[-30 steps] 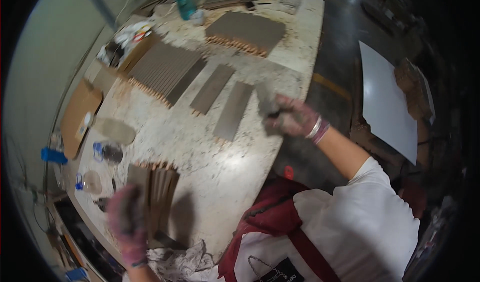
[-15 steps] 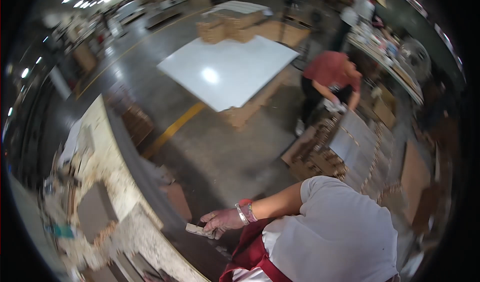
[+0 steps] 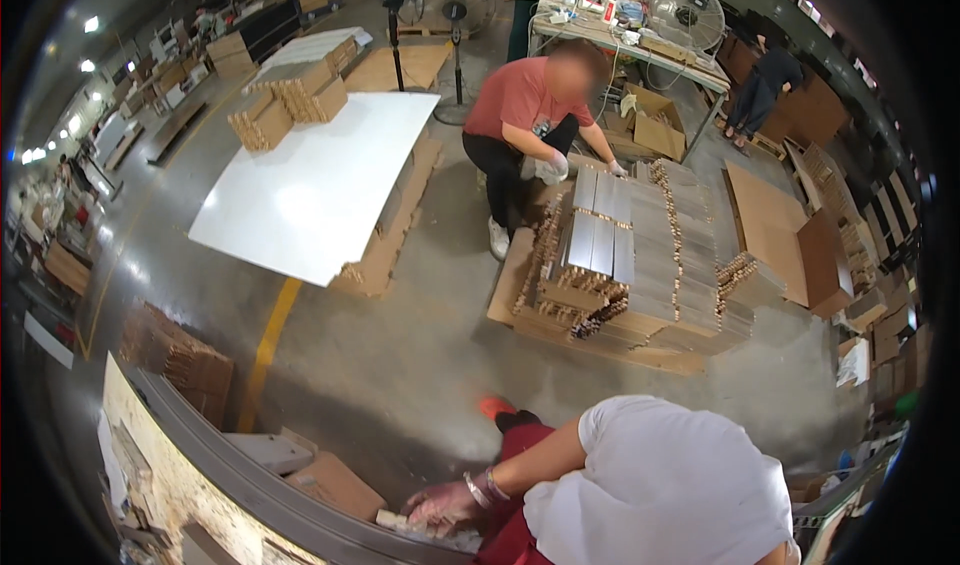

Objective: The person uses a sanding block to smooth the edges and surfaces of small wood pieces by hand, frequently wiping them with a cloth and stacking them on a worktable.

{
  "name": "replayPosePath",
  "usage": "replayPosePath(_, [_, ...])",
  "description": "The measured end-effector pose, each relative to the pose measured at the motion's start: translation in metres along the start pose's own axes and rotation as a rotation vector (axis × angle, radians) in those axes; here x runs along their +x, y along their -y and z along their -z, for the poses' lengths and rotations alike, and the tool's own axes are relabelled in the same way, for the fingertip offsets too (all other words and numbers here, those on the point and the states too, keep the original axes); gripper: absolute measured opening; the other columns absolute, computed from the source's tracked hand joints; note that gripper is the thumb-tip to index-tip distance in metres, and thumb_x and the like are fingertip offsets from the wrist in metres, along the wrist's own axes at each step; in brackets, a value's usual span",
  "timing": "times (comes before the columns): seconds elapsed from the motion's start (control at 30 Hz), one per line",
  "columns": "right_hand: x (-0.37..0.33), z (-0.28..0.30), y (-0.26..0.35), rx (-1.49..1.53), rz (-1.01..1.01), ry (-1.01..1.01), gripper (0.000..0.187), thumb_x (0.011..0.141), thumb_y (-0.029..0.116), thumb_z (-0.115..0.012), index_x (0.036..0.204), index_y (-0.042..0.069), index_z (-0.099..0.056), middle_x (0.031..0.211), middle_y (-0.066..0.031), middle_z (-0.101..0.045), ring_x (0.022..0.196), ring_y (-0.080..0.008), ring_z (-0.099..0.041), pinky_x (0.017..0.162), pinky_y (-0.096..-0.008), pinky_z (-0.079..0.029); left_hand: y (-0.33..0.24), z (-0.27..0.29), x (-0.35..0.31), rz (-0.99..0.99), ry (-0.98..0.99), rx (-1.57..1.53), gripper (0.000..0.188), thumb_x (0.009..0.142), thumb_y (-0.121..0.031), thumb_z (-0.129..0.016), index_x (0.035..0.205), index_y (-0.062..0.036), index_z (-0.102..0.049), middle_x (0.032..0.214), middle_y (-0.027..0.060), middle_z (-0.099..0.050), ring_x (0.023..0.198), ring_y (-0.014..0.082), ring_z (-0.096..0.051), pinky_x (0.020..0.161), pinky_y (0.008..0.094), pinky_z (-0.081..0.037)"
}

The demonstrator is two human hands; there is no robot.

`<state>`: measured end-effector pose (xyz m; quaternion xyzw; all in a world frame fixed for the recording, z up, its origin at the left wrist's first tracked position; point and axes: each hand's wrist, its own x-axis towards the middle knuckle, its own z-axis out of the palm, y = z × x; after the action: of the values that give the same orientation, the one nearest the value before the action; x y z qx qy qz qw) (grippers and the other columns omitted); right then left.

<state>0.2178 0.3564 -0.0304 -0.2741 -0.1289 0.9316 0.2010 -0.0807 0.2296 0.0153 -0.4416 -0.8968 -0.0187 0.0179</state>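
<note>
My right hand [image 3: 442, 505], in a thin stained glove with bands at the wrist, is low in the picture beside the dark bench edge [image 3: 215, 455]. Its fingers are closed on a small pale block [image 3: 392, 519], whose end sticks out to the left. I cannot make out what kind of block it is. My white sleeve and red apron [image 3: 510, 530] are close by. My left hand is out of view.
A person in a red shirt [image 3: 520, 100] crouches by a large stack of grey boards [image 3: 650, 235]. A glossy white panel [image 3: 310, 180] lies on cardboard at the left. Brown boards [image 3: 335, 485] stand beside the bench. Behind are a cluttered table [image 3: 640, 50] and a fan [image 3: 686, 17].
My view has swung to the right, bringing the board stack and far table into fuller sight. My right hand sits lower in the picture, still holding the pale block. A red shoe now shows.
</note>
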Motion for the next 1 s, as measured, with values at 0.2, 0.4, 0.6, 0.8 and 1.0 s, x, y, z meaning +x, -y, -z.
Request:
replayPosePath(0.2, [0.033, 0.022, 0.019, 0.094, 0.17, 0.161, 0.026, 0.087, 0.023, -0.061, 0.108, 0.01, -0.054, 0.084, 0.0044, -0.053, 0.073, -0.0057, -0.05, 0.063, -0.0214, -0.043, -0.063, -0.008, 0.02, -0.037, -0.005, 0.001, 0.068, 0.092, -0.045, -0.043, 0.141, 0.0004, -0.029, 0.133, 0.0243, -0.043, 0.119, 0.0379, -0.045, 0.098, 0.0491, -0.037])
replayPosePath(0.4, [-0.026, 0.075, 0.066, -0.09, 0.359, -0.059, 0.029, 0.09, 0.026, -0.057, 0.111, 0.007, -0.057, 0.08, 0.0042, -0.053, 0.068, -0.0059, -0.049, 0.058, -0.0214, -0.041, -0.135, -0.013, 0.039, -0.134, 0.04, 0.041, 0.067, 0.092, -0.044, -0.044, 0.141, 0.0009, -0.03, 0.134, 0.0238, -0.041, 0.121, 0.0377, -0.043, 0.099, 0.0487, -0.036])
replayPosePath(0.6, [-0.072, 0.118, 0.099, -0.07, 0.328, -0.155, 0.044, 0.088, 0.036, -0.057, 0.119, 0.004, -0.054, 0.087, 0.0028, -0.055, 0.074, -0.0057, -0.049, 0.063, -0.023, -0.04, -0.176, -0.018, 0.045, -0.166, 0.072, 0.076, 0.067, 0.092, -0.043, -0.044, 0.14, 0.0013, -0.03, 0.136, 0.0232, -0.04, 0.122, 0.0375, -0.041, 0.1, 0.0482, -0.035])
replayPosePath(0.8, [-0.076, 0.135, 0.114, 0.104, 0.362, -0.168, 0.05, 0.083, 0.037, -0.063, 0.122, 0.007, -0.052, 0.082, 0.0037, -0.05, 0.07, -0.0056, -0.045, 0.059, -0.0217, -0.036, -0.191, -0.016, 0.052, -0.088, 0.058, 0.07, 0.066, 0.092, -0.041, -0.044, 0.14, 0.0018, -0.03, 0.137, 0.0227, -0.038, 0.124, 0.0373, -0.04, 0.101, 0.0477, -0.034])
replayPosePath(1.0, [-0.085, 0.128, 0.139, 0.023, 0.289, -0.136, 0.039, 0.086, 0.034, -0.061, 0.115, 0.009, -0.055, 0.073, 0.003, -0.052, 0.062, -0.0069, -0.051, 0.055, -0.0234, -0.043, -0.175, -0.015, 0.045, 0.027, 0.032, 0.045, 0.065, 0.092, -0.04, -0.044, 0.139, 0.0023, -0.031, 0.139, 0.0222, -0.036, 0.125, 0.0371, -0.038, 0.102, 0.0472, -0.033])
